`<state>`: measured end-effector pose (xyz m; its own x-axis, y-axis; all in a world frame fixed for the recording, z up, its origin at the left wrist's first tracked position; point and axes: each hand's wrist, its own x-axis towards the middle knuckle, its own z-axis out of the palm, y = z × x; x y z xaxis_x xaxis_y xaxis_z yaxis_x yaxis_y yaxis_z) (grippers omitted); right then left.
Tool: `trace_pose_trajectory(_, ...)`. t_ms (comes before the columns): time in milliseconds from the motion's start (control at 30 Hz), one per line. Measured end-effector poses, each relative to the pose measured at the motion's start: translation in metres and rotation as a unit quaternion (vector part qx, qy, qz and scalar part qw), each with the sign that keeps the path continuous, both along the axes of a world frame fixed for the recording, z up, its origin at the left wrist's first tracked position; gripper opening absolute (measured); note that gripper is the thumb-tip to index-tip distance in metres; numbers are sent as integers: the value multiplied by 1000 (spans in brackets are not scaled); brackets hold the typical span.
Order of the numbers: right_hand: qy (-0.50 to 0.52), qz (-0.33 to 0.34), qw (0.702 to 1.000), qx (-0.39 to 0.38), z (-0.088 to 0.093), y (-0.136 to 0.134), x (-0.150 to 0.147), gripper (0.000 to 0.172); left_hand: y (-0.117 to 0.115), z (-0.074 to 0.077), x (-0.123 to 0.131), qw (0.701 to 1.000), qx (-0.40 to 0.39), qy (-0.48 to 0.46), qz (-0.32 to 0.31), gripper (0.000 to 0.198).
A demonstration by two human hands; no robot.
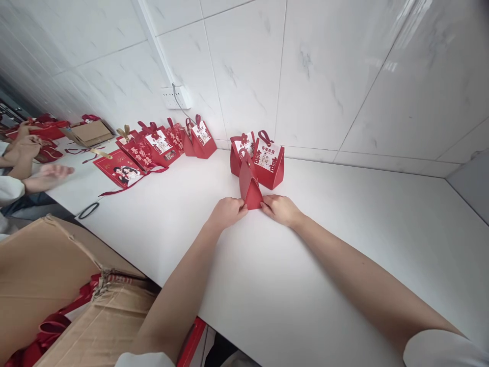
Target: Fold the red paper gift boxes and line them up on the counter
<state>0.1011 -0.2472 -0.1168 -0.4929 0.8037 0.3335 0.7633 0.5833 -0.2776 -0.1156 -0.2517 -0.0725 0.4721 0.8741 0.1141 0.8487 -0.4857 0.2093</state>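
Note:
A red gift box [253, 194] with slanted sides stands upright on the white table, its narrow end facing me. My left hand [228, 211] is closed on the box's lower left edge, thumb in front. On the opposite lower edge, the fingers of my right hand [281, 209] pinch the box. Right behind it stand two similar boxes: one to the right [270, 164] with a white printed front and a dark red ribbon loop, and another to the left [236, 159], partly hidden.
Along the wall at left stand several red gift boxes [160, 144] and a flat printed one [120, 168]. A black loop [88, 210] lies by the table edge. A large cardboard carton [38, 255] holds red items at lower left. Other people's hands [49, 172] are at far left.

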Motion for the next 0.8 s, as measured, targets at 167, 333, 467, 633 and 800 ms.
trace_pose_trajectory(167,-6,12,1000,3,3,-1,3,28,-1,2,-8,1000,-17,10,-13,32)
trace_pose_trajectory(333,-10,18,1000,5,0,-1,0,27,2,-1,-6,999,-28,17,-6,42)
trace_pose_trajectory(467,-12,22,1000,4,1,-1,0,27,1,1,-4,999,-31,3,-19,43)
trace_pose_trajectory(633,-4,-26,999,24,5,-2,0,34,-3,9,-6,1000,-14,5,-5,40)
trace_pose_trajectory(800,0,-64,995,75,6,-3,-7,33,-6,14,-3,999,44,-7,23,40)
